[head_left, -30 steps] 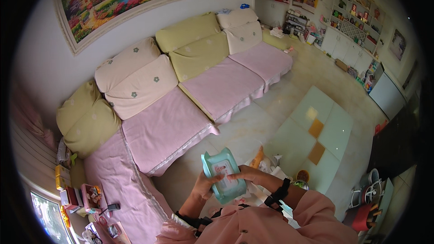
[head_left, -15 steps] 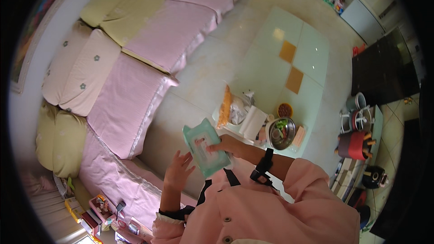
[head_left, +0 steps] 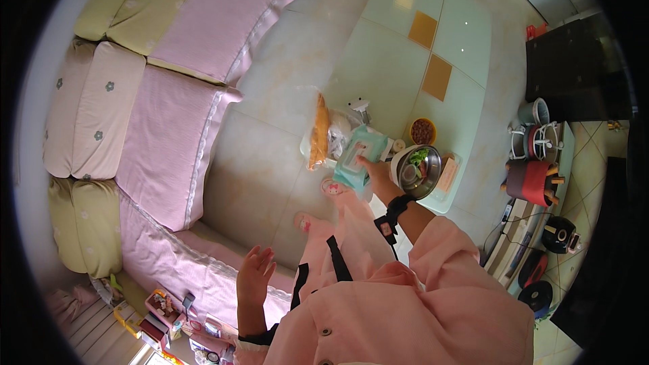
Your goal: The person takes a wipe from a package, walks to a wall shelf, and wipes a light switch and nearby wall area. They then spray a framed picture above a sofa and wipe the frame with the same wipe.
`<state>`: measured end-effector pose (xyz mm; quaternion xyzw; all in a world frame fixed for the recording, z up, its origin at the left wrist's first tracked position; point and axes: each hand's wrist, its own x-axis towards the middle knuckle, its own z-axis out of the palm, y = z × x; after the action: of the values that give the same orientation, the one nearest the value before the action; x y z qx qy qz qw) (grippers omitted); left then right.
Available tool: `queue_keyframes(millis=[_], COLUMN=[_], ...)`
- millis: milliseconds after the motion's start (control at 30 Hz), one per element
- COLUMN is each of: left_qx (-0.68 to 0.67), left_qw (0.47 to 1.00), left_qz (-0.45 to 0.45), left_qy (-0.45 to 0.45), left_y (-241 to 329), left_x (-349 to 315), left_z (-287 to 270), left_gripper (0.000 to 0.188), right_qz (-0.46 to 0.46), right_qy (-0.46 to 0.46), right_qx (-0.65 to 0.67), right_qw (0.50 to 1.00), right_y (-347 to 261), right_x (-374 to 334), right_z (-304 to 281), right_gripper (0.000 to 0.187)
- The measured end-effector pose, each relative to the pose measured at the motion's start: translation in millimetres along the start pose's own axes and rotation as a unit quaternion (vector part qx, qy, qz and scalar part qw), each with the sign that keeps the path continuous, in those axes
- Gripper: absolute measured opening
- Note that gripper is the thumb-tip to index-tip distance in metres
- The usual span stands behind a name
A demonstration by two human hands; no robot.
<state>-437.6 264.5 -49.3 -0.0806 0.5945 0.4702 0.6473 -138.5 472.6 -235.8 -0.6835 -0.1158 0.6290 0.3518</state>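
My right hand [head_left: 378, 174] grips a green-and-white soft pack of wipes [head_left: 356, 147], thumb on its top face. The pack is over the near end of the glass-topped table [head_left: 385, 54], covering most of a white box there; whether it touches the table, I cannot tell. Left of it lie a long orange-brown bread loaf [head_left: 318, 136] in clear wrap and a crumpled clear plastic bag [head_left: 338, 132]. Just right of my right hand stands a steel bowl [head_left: 427, 189] with green leaves and other food. My left hand [head_left: 254, 277] hangs apart, fingers loosely stretched, holding nothing.
Beyond the bowl sits a yellow-rimmed bowl [head_left: 423, 131] of brown pieces. A pink-covered sofa [head_left: 169, 135] runs along the left. Stools [head_left: 531, 182] and a black pot-like appliance [head_left: 560, 234] stand at the right. My slippers [head_left: 304, 222] show on the floor below.
My right hand has carried the wipes pack away from my body, to the right and onto or over the table end. My left hand has come away from the pack and dropped lower.
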Motion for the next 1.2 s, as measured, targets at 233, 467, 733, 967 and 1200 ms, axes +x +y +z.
queue_keyframes(millis=[233,467,733,967,1200], left_qx=[0.001,0.006,-0.034,-0.048,-0.068], left_qw=[1.000,0.999,0.998,0.997,0.997], left_qz=[-0.017,-0.025,-0.026,-0.022,0.000], left_qy=[0.023,0.036,0.055,0.064,0.033], left_y=[-0.8,-0.4,-2.9,-7.3,-4.2], left_x=[5.7,9.8,11.1,10.2,5.9], left_z=[2.0,4.7,-5.0,0.4,1.5], left_gripper=[0.038,0.038,0.038,0.038,0.038], right_qz=[-0.042,-0.070,-0.069,-0.042,-0.053], right_qy=[-0.009,0.052,0.104,0.125,0.094], right_qx=[-0.024,-0.067,-0.210,-0.363,-0.411], right_qw=[0.999,0.994,0.970,0.922,0.905], right_y=[11.0,29.0,27.9,22.7,11.1], right_x=[27.7,58.5,80.3,87.6,84.0], right_z=[-13.4,13.3,15.6,7.5,-1.1], right_gripper=[0.042,0.046,0.046,0.053,0.048])
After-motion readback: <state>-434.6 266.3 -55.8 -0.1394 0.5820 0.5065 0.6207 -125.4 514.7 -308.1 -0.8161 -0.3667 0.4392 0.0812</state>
